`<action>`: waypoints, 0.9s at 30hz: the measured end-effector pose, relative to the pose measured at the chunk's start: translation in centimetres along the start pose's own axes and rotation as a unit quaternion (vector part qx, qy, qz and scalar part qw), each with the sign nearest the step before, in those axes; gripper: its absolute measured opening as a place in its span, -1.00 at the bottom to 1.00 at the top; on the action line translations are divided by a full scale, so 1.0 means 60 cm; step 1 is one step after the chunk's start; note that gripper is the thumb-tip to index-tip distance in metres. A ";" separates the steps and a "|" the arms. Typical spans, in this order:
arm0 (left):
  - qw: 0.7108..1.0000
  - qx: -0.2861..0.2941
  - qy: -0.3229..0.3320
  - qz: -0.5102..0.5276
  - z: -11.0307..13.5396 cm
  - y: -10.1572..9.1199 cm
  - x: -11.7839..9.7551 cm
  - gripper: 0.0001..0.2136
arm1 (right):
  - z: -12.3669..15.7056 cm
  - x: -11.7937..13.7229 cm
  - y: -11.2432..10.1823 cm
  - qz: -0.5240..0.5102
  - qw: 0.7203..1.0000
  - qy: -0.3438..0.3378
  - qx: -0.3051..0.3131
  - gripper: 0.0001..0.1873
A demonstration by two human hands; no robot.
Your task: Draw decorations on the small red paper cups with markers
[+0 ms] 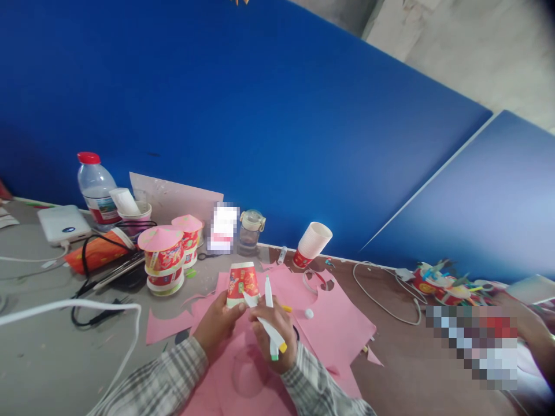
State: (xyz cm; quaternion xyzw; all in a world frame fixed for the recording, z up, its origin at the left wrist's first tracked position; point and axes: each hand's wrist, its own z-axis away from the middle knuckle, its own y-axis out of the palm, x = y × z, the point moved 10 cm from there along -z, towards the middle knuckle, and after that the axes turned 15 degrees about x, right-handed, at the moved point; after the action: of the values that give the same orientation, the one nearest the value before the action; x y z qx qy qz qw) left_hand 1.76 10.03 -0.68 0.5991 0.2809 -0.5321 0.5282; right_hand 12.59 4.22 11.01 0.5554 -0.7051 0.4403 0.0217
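Over the pink paper [316, 329], a red printed paper cup [243, 281] with pale edges is held by my left hand [219, 325], its fingers closed around the lower left side. My right hand [277, 332] grips two white markers, one with a yellow end [273, 334] and one with a green end [269, 294]. The yellow-ended marker's other end points at the cup's lower right; I cannot tell whether it touches. A small white cap-like piece [309, 313] lies on the paper right of my right hand.
Left stand pink-topped cup models [160, 260], a power bank [64, 224], a plastic bottle [96, 190] and cables. Behind are a lidded jar [250, 232], stacked paper cups [314, 241] and a blue partition [260, 115]. Another person's arm [526, 323] is at the right.
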 end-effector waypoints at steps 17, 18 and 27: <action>0.999 -0.025 0.014 0.038 -0.001 -0.010 0.010 -0.67 | 0.015 -0.024 -0.007 0.001 0.998 0.036 -0.048 -0.86; 0.999 -0.025 0.015 0.039 -0.001 -0.010 0.009 -0.67 | 0.015 -0.024 -0.005 -0.001 0.999 0.034 -0.042 -0.85; 0.999 -0.030 0.017 0.042 0.001 -0.015 0.012 -0.73 | 0.025 -0.053 -0.002 -0.015 0.995 0.078 -0.051 -0.82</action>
State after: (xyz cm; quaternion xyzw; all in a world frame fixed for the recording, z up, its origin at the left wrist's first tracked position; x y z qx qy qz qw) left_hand 1.14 10.03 -1.63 0.6032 0.2803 -0.4910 0.5626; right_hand 14.60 5.68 8.53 0.5281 -0.7143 0.4453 0.1122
